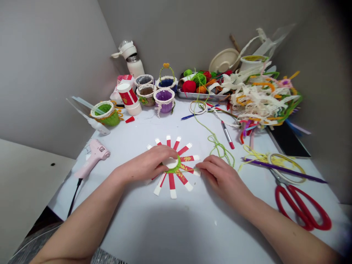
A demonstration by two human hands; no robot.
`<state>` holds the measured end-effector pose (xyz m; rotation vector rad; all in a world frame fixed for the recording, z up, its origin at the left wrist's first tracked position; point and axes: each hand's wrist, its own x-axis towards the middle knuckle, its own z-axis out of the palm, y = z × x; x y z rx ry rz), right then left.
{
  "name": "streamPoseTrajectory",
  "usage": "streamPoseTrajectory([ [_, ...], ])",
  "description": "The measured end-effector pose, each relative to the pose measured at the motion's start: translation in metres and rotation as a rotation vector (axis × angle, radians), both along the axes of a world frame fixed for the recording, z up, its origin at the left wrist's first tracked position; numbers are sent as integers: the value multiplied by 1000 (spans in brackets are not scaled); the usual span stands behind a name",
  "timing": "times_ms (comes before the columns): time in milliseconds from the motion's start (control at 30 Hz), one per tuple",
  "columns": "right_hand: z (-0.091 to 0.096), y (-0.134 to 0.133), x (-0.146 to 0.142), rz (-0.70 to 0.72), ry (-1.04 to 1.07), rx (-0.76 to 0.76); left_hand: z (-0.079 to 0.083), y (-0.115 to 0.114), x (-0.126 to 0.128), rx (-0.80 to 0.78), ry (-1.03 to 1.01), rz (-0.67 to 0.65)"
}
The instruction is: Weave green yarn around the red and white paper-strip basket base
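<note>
Fingers of left hand (pixel 162 156) clasp the white base of a paper cup (pixel 171 163) slit into radiating red-and-white strips, lying flat mid-bench (pixel 123 205), green yarn (pixel 173 168) wound round the base. Fingers of right hand (pixel 202 167) lie extended, unclenched, tips touching a strip end (pixel 195 171). Red-handled scissors (pixel 302 207) lie far right.

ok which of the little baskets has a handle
The blue-lined basket at the back of the cluster: it alone shows an arched green handle with a yellow top.
</note>
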<state>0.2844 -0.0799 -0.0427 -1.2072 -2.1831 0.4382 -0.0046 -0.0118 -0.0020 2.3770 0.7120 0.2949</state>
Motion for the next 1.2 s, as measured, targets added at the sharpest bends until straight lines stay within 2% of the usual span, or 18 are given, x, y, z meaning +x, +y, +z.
streamPoseTrajectory([
  [233,13,-18,0,150,-107,-84,-1,-1,-2,-85,1,-20],
  [500,13,-37,-4,289,-277,-67,2,-1,0,-128,-28,-40],
  [1067,23,-37,7,277,-342,-115,5,-2,0,-173,-49,-66],
  [1200,17,-28,8,164,-304,-110,5,-2,-1,-183,-16,-60],
])
